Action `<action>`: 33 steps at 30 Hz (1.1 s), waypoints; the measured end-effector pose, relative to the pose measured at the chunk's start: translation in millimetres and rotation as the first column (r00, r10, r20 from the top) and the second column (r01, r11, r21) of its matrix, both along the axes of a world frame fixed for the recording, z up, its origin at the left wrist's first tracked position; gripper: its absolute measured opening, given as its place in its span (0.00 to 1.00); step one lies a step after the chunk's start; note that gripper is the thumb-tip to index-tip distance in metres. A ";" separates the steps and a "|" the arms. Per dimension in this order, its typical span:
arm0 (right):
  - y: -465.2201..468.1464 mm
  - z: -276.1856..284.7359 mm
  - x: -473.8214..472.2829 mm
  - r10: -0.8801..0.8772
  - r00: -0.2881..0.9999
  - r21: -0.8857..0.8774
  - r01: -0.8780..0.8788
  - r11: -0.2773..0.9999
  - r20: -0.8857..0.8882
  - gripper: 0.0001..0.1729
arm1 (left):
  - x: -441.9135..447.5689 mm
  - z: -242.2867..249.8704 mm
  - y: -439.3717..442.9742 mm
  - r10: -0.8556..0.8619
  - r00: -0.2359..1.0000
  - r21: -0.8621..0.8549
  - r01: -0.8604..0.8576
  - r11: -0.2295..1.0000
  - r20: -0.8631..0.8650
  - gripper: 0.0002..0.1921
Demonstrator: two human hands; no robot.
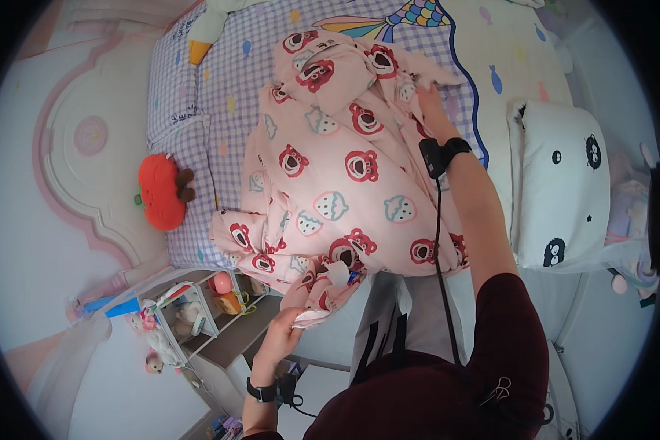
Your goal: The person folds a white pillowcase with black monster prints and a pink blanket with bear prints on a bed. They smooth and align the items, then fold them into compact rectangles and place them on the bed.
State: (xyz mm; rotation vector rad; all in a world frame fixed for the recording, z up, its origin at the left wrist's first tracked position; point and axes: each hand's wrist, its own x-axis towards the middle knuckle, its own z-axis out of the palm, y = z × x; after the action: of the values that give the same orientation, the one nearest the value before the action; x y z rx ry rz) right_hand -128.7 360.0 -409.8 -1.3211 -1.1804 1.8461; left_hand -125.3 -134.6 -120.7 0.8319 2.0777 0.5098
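Note:
A pink printed fabric item (pixel 330 165) with red bears and strawberries lies bunched and wrinkled across the bed in front of me. At the lower left, my left hand (pixel 283 333) pinches a corner of it, which hangs over the bed's near edge. Beside that corner, a white tag (pixel 338 272) and a small blue patch show on the cloth. My right hand (pixel 433 107) is stretched to the far right side and grips a gathered part of the same fabric; its fingertips are partly hidden in the folds.
A checked bed sheet (pixel 231 71) lies under the cloth. A red plush toy (pixel 162 192) rests on the pillows at left, and a white plush bird (pixel 209 27) lies farther back. Folded white bedding (pixel 564 181) sits at right. A toy shelf (pixel 209 313) stands lower left. A black cable (pixel 443 275) runs from my right wrist.

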 end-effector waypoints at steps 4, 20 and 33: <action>-45.7 118.0 -19.0 0.458 0.888 0.584 -0.396 0.709 0.045 0.20 | -7.7 20.4 -3.9 -0.174 0.972 0.121 0.194 0.974 -0.158 0.15; -363.7 334.5 191.9 0.948 -0.039 0.584 -0.780 -0.226 0.315 0.33 | 24.3 90.4 -40.2 -0.550 0.812 0.474 0.570 0.671 -0.196 0.16; -377.3 339.9 179.2 0.987 0.129 0.367 -0.926 0.086 0.093 0.16 | 55.5 85.0 -62.3 -0.374 0.851 0.550 0.524 0.650 -0.368 0.18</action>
State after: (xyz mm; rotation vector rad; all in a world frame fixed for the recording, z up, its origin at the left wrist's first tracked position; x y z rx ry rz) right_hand 50.5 -17.3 -69.9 0.1298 -2.5140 2.2521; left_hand -69.8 -196.9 -35.7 1.8381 1.7706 0.8879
